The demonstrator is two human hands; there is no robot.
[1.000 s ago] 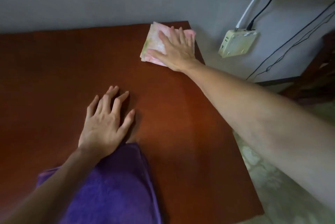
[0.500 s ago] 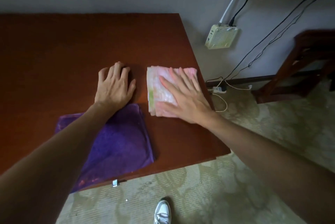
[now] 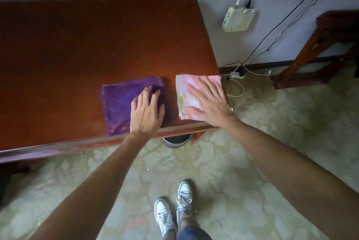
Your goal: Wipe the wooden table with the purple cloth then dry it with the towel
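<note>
Left grip: I had my left hand flat on the purple cloth, fingers straight and a little spread, holding nothing, just pressing down on its right half.
Right grip: my right hand lay flat on the towel, fingers straight and fanned, nothing pinched or curled round.
Purple cloth: it lay spread flat on the table near the front edge, its near corner reaching that edge.
Towel: pink and pale, folded into a thick square, it sat at the table's front right corner, its right side level with the table's right edge. It lay just beside the purple cloth, with a strip of bare wood between them.
Table: dark reddish wood, its far edge against the wall.
Under the table: I could see part of a metal bowl on the floor, just behind the front edge.
Floor: patterned carpet, with my two white shoes at the bottom of the view.
Wall side: a pale box hung on the wall with cables running up from it, and a power strip lay on the floor by the skirting.
Far right: a dark wooden stool stood well apart from the table.
</note>
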